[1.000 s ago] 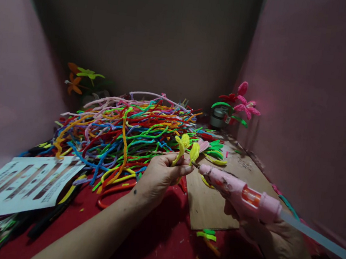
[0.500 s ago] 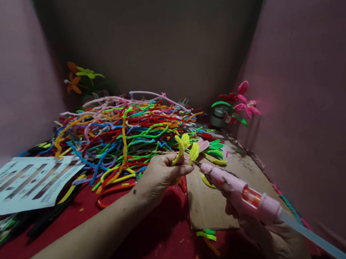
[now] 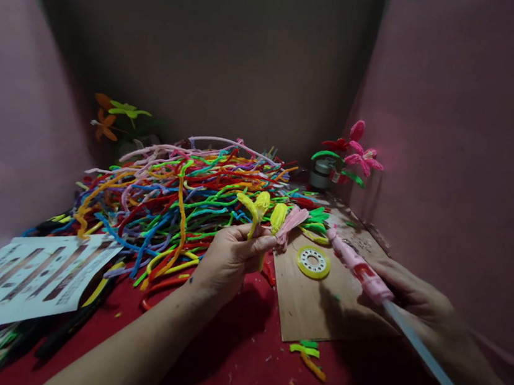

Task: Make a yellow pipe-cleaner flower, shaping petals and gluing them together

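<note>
Yellow chenille petals (image 3: 262, 202) are pinched between the thumb and fingers of the left hand (image 3: 231, 253), near the left edge of a wooden board (image 3: 291, 312). Across a gap, the right hand (image 3: 417, 293) grips a pink glue gun (image 3: 347, 253), nozzle apart from the petals. Between them, a tape roll (image 3: 323, 265) lies inside the board's edges; heaped pipe cleaners (image 3: 210, 190) crowd the far side.
</note>
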{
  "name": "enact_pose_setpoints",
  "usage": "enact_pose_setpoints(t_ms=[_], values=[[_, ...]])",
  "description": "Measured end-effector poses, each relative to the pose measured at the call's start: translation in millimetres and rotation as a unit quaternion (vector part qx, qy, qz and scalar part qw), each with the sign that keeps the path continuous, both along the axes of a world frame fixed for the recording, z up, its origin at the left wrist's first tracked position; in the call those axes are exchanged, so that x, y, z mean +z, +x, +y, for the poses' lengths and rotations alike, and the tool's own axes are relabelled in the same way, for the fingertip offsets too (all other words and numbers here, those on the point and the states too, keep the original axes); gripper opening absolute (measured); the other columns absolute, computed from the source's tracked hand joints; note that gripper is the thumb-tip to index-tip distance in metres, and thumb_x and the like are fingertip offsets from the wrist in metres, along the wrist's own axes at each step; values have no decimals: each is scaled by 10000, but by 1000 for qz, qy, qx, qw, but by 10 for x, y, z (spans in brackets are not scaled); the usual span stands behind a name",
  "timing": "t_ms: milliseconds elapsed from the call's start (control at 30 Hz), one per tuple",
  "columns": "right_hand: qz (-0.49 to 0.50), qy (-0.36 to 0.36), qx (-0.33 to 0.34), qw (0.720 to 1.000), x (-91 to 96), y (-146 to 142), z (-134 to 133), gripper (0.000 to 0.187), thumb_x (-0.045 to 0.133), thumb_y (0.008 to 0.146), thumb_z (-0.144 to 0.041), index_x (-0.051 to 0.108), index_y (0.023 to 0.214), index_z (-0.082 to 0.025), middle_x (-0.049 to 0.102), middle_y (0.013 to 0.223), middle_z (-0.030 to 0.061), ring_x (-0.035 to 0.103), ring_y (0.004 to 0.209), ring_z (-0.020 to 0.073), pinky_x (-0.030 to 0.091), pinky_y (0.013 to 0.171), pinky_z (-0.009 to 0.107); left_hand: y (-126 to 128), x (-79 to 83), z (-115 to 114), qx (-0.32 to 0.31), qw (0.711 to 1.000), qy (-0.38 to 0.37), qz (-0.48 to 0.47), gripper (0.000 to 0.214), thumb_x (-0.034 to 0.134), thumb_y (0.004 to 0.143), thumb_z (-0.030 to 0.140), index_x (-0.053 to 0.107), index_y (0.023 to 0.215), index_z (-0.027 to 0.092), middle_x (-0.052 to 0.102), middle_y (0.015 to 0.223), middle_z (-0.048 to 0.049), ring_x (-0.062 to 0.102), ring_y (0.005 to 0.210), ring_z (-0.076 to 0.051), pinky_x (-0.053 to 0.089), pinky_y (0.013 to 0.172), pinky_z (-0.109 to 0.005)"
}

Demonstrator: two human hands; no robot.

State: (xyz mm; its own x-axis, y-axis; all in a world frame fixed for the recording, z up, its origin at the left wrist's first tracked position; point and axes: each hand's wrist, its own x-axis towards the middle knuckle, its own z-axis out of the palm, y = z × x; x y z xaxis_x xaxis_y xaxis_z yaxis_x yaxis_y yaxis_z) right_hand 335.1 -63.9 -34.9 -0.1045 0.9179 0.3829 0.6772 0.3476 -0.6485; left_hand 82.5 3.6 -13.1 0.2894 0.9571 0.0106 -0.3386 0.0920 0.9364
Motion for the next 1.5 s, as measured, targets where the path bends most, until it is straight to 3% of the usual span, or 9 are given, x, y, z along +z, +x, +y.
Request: enact_pose_setpoints(t_ms=[100, 267, 500, 800, 967, 1067, 1167, 1333, 1500], values=[[-134, 56, -36, 989, -27, 230, 167, 319, 472, 788, -304, 565, 1077, -204, 581, 1041, 100, 567, 943, 246, 459, 786, 336, -2, -1, 7, -2, 1000, -6, 0, 179, 689, 630, 254, 567, 637, 124, 302, 493, 71, 199, 421, -23, 133, 413, -197], [-289, 21, -102, 952, -262, 562, 484, 250, 411, 792, -249, 569, 961, -155, 545, 923, 121, 568, 792, 226, 464, 693, 334, 5, -3, 13, 7, 1000, -21, 0, 206, 705, 613, 261, 548, 643, 130, 319, 500, 72, 228, 429, -23, 163, 421, -185], [-323, 18, -105, 940, -264, 561, 763, 271, 440, 788, -262, 552, 1011, -156, 541, 909, 119, 547, 782, 208, 445, 688, 298, 1, -16, 18, 2, 1000, -21, 9, 203, 707, 611, 268, 565, 665, 134, 325, 497, 74, 220, 420, -23, 163, 422, -187], [-353, 48, -112, 928, -130, 537, 614, 210, 435, 809, -310, 599, 862, -189, 588, 873, 95, 563, 735, 200, 413, 593, 283, -11, -1, 13, -18, 1000, -10, 4, 174, 688, 640, 267, 578, 646, 132, 312, 491, 72, 198, 424, -24, 150, 419, -191], [-230, 98, -140, 958, 90, 297, 488, 250, 499, 788, -386, 628, 716, -185, 611, 707, 59, 557, 647, 178, 391, 570, 276, 9, 4, 7, -22, 1000, -14, 2, 159, 685, 640, 251, 583, 632, 130, 303, 483, 73, 182, 417, -22, 128, 409, -194], [-61, 58, -77, 993, 248, 22, 401, 206, 546, 759, -355, 626, 681, -182, 619, 664, 32, 550, 616, 151, 403, 584, 265, 22, 5, -3, -24, 999, -25, -2, 167, 694, 630, 242, 572, 625, 129, 279, 477, 78, 177, 417, -21, 123, 412, -195], [109, -39, 9, 993, 345, -298, 362, 206, 653, 658, -332, 582, 573, -159, 581, 595, 19, 519, 578, 133, 398, 551, 253, 26, 1, -9, -26, 999, -33, -4, 160, 692, 633, 237, 575, 634, 127, 276, 473, 80, 180, 415, -23, 128, 416, -199], [352, -190, 134, 907, 309, -733, 467, 223, 715, 597, -270, 527, 595, -150, 489, 539, -33, 442, 478, 73, 352, 471, 214, 13, 2, -17, -53, 998, -13, -19, 125, 673, 650, 214, 598, 669, 117, 387, 530, 54, 222, 427, -20, 141, 418, -198], [485, -219, 214, 820, 264, -922, 576, 161, 655, 665, -194, 618, 812, -140, 553, 711, 9, 450, 539, 69, 351, 492, 214, 7, 11, -35, -81, 996, -26, -32, 155, 672, 653, 204, 544, 645, 119, 376, 553, 55, 223, 439, -20, 151, 416, -187]])
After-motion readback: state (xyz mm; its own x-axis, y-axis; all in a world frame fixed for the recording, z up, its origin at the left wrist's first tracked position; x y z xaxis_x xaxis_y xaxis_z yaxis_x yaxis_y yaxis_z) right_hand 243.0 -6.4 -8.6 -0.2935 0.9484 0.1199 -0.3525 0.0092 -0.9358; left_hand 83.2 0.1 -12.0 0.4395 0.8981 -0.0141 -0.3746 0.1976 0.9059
